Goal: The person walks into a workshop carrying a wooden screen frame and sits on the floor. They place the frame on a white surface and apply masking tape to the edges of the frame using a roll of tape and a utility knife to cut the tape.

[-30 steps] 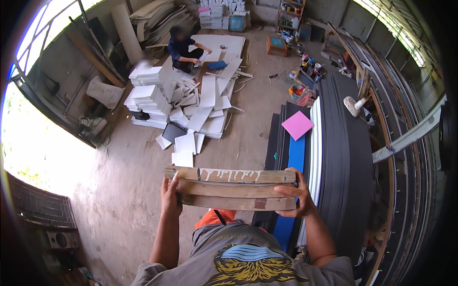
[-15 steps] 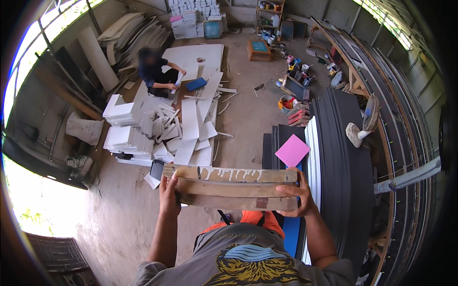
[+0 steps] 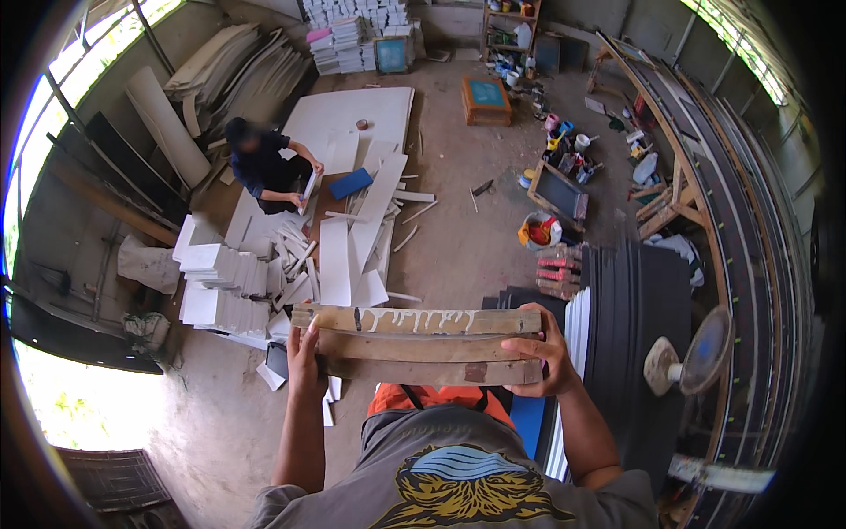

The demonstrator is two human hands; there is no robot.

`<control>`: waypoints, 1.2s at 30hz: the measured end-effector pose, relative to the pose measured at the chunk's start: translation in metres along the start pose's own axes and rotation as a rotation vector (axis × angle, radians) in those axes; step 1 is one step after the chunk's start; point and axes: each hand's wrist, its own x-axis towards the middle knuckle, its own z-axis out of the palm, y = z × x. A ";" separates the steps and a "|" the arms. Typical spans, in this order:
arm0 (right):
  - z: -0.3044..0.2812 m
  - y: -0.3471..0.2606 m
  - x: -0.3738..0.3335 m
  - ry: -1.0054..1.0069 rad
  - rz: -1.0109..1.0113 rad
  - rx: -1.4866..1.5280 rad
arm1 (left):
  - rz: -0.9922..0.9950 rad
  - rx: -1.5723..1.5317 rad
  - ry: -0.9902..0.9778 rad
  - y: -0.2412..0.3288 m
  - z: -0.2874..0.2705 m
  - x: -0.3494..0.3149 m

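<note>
Three long, slightly bowed wooden bars (image 3: 414, 346) lie one against another across the front of my body, held level off the floor. White paint drips run down the edge of the farthest one, and a reddish-brown patch marks the nearest. My left hand (image 3: 304, 357) is closed round their left ends, thumb on top. At the right ends, my right hand (image 3: 553, 357) grips them with its fingers bent over the wood. Whether the bars belong to larger frames I cannot tell.
Black sheets (image 3: 639, 326) are piled at my right beside a standing fan (image 3: 696, 357). Ahead left, a person (image 3: 269, 167) crouches on a white board (image 3: 379, 101) near stacked white pieces (image 3: 225, 273) and offcuts. Paint containers (image 3: 573, 141) and a red-yellow bucket (image 3: 539, 231) stand ahead right.
My viewpoint has moved forward: the fan and black sheets sit lower in view, and the pink sheet is no longer visible. My grip on the bars is the same.
</note>
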 end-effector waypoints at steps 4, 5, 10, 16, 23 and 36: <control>-0.037 0.049 0.071 -0.015 -0.011 0.029 | -0.015 -0.058 0.026 -0.005 0.046 0.075; -0.042 0.063 0.088 -0.017 -0.011 0.028 | -0.023 -0.049 0.037 -0.010 0.053 0.096; -0.071 0.131 0.180 -0.026 -0.022 -0.045 | -0.048 -0.015 0.072 -0.018 0.099 0.204; -0.117 0.198 0.287 0.035 -0.025 -0.084 | -0.062 -0.053 -0.021 -0.008 0.170 0.344; -0.163 0.291 0.406 0.087 -0.022 -0.033 | -0.027 -0.078 -0.047 0.004 0.253 0.497; -0.291 0.488 0.666 -0.054 -0.062 -0.044 | 0.037 0.038 0.052 -0.011 0.395 0.764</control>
